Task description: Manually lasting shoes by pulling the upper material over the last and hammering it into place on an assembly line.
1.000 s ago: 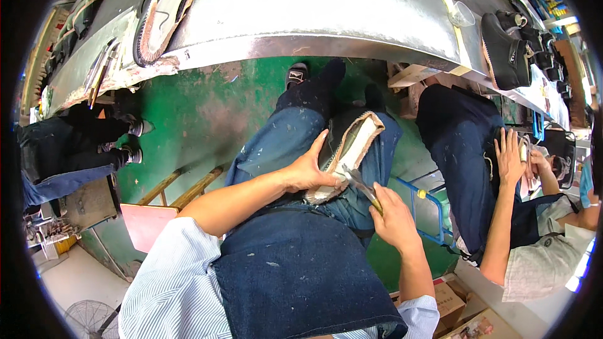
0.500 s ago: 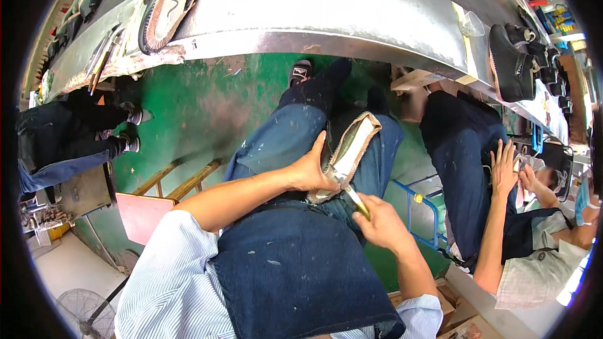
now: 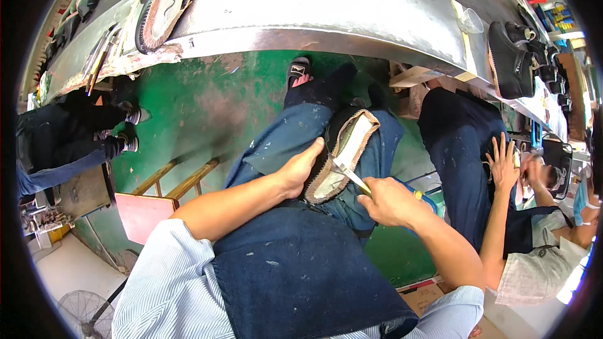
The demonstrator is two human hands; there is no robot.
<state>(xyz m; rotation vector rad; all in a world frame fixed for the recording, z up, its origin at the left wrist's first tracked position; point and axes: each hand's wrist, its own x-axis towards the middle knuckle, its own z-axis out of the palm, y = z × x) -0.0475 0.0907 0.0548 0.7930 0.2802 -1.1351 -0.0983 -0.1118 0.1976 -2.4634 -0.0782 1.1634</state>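
Note:
A dark shoe (image 3: pixel 328 187) lies bottom up across my thighs, its pale insole showing inside a brown stitched or notched rim. My left hand (image 3: pixel 301 168) grips its left side, the fingers hidden beneath it. In my right hand (image 3: pixel 391 202) is a knife-like tool (image 3: pixel 353 179) with a yellowish handle and a flat metal blade. The tool's tip rests on or just over the middle of the shoe's bottom, near the left rim; exact contact cannot be made out.
A metal bench (image 3: pixel 282 6) spans the far side, with another unsoled shoe (image 3: pixel 157 19) and thin tools (image 3: pixel 103 56) at its left. Dark shoes (image 3: pixel 510 66) stand at its right. A person's hand (image 3: pixel 502 166) works close on my right. A pink-topped stool (image 3: pixel 144 213) stands left.
The tool tip has moved from the shoe's right side toward its left rim. My left hand has shifted back to the left, baring more of the shoe; my right forearm has swung outward.

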